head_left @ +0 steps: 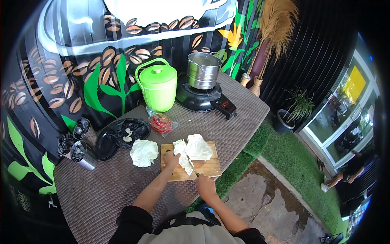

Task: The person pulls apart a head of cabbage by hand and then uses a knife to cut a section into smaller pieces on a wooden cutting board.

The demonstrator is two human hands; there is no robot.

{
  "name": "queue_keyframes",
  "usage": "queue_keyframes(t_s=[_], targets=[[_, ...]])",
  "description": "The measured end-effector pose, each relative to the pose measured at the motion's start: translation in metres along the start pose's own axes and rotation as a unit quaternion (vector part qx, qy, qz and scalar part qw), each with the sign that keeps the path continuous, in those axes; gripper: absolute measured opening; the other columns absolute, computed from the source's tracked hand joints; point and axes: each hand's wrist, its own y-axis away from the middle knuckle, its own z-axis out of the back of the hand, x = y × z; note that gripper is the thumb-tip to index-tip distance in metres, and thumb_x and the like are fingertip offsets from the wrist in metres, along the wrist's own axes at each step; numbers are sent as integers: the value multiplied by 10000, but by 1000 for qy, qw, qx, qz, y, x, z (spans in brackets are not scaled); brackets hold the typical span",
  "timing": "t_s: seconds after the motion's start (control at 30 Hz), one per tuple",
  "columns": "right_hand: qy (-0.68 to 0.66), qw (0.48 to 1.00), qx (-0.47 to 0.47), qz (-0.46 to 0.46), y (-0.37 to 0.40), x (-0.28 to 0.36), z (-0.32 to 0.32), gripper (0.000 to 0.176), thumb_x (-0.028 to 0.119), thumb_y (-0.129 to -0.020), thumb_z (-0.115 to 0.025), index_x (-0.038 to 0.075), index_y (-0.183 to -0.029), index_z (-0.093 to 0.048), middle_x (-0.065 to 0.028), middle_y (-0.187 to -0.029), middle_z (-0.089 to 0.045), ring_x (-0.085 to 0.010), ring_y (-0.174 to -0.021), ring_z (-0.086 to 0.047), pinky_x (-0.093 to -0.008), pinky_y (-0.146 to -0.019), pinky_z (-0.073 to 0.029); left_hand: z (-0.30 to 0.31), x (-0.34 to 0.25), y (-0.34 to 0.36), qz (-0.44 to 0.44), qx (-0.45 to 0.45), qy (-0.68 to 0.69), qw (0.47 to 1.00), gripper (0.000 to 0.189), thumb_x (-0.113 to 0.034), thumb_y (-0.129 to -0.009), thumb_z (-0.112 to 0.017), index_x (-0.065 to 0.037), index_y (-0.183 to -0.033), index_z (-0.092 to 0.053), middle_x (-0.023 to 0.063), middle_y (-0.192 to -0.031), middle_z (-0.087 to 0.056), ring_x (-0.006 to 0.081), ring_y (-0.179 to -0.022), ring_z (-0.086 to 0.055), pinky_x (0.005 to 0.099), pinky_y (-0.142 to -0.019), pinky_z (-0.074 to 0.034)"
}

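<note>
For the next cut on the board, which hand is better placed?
Probably the right hand: it grips the knife, whose blade is at the cabbage piece, while the left hand is at that piece's left side, without a knife.

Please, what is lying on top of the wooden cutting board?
Pale leafy pieces lie on the cutting board, and a knife in the right hand is over it. What lies beneath the pieces and the left hand is covered and cannot be seen.
</note>
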Motion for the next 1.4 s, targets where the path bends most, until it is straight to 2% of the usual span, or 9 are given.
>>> queue_keyframes(t_s=[0.07,0.13,0.53,0.73,0.93,1.13,1.27,1.33,1.4], targets=[[-13,1000,-7,1,-2,-6,11,98,64,-813,-550,-7,-758,-591,-195,-694,-639,-334,-678,-675,-388,-597,-553,5,-11,8,26,13,34,999,132,-75,-758,-704,26,-829,-655,68,-687,-625,138,-520,-599,264,-433,-481],[-64,996,47,-33,-7,-11,21,289,241,-870,-588,-33,-779,-608,-241,-721,-625,-408,-730,-644,-478,-654,-521,9,-17,10,51,28,66,996,140,-77,-767,-699,24,-852,-652,71,-715,-629,138,-539,-604,264,-436,-488],[-34,998,55,-4,15,-15,27,277,235,-847,-610,-36,-792,-620,-236,-775,-626,-392,-755,-646,-458,-672,-525,13,-17,22,95,55,76,991,179,-94,-814,-669,-8,-970,-647,53,-828,-638,131,-661,-617,253,-508,-512],[-57,998,37,-14,37,-18,26,265,234,-847,-614,-30,-820,-619,-238,-788,-632,-393,-758,-644,-462,-669,-527,20,-25,22,87,2,151,985,158,-81,-811,-656,6,-943,-658,77,-779,-650,156,-613,-612,287,-526,-478],[-75,996,29,-24,37,-27,26,254,229,-849,-610,-24,-832,-615,-235,-802,-633,-404,-764,-632,-473,-694,-515,25,0,-16,4,-85,78,993,150,-82,-774,-667,4,-896,-662,88,-768,-653,161,-640,-627,309,-560,-488],[-156,987,8,-34,9,-31,41,272,222,-850,-605,-48,-819,-598,-265,-769,-616,-420,-754,-613,-487,-665,-475,58,-54,13,122,39,75,989,220,-119,-782,-673,-8,-970,-645,62,-834,-629,154,-708,-635,288,-574,-540],[-245,965,-80,-57,-11,-20,31,288,261,-893,-573,-23,-856,-539,-269,-757,-617,-448,-719,-611,-515,-624,-472,54,-40,20,134,49,72,987,243,-133,-773,-683,-5,-976,-646,67,-859,-633,158,-706,-638,288,-591,-548],[-305,942,-121,-67,-27,-10,17,257,221,-888,-599,-22,-905,-516,-243,-693,-597,-422,-674,-605,-452,-582,-448,54,-32,23,132,55,39,989,262,-130,-770,-682,2,-994,-647,69,-871,-640,162,-719,-646,288,-590,-549],[-329,938,-84,-71,-49,-13,-15,255,191,-865,-626,4,-933,-466,-216,-697,-580,-411,-685,-598,-450,-607,-446,52,-25,28,136,99,92,981,285,-119,-769,-678,10,-1021,-645,73,-871,-649,164,-723,-653,287,-588,-549]])
